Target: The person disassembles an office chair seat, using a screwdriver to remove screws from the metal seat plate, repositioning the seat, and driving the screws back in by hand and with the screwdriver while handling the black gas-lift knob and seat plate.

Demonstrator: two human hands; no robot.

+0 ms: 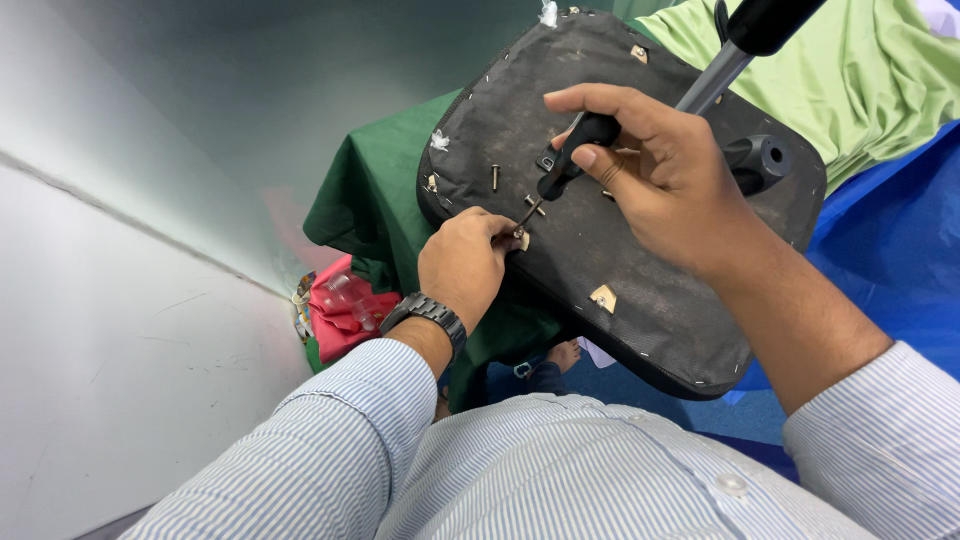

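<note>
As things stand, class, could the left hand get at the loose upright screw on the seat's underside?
Probably yes: the screw stands exposed just beyond the left hand, nothing between them, though its fingers are pinching at the screwdriver tip.

A makeshift repair workspace: cloth-draped table (370,200), upturned chair seat (620,270), bare wall (120,330).

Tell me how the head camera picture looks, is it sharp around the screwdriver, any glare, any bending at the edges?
Head view: sharp on the right hand gripping the screwdriver and on the left hand at its tip; light is soft and even, with faint shadows on the dark chair-seat underside; the white wall is bright but shows no hard glare; its edge curves, suggesting wide-angle distortion.
</note>
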